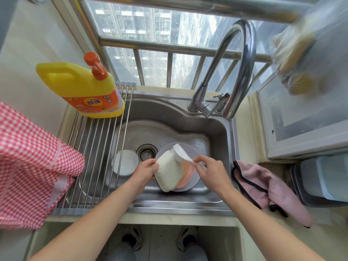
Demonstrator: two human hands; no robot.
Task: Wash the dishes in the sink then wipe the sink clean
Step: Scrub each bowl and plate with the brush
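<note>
1. Over the sink basin (216,132), a cream rectangular dish (169,171) is gripped at its left edge by the left hand (146,171), fingers curled round it.
2. A white dish brush (181,152) is pinched by the right hand (211,171); bristle head is laid on the dish's upper right corner.
3. Key relation: dish lies just left of the brush hand, long axis running from near edge up toward the drain (146,152); strokes would likely be taken along that axis.
4. Below the dish, an orange plate (187,176) is stacked on a grey plate (188,147).
5. A white bowl (125,162) sits left of the drain, apparently unwashed.
6. Pink cloth (263,187) is draped on the right rim, nearer the right hand, presumably for the wipe.
</note>
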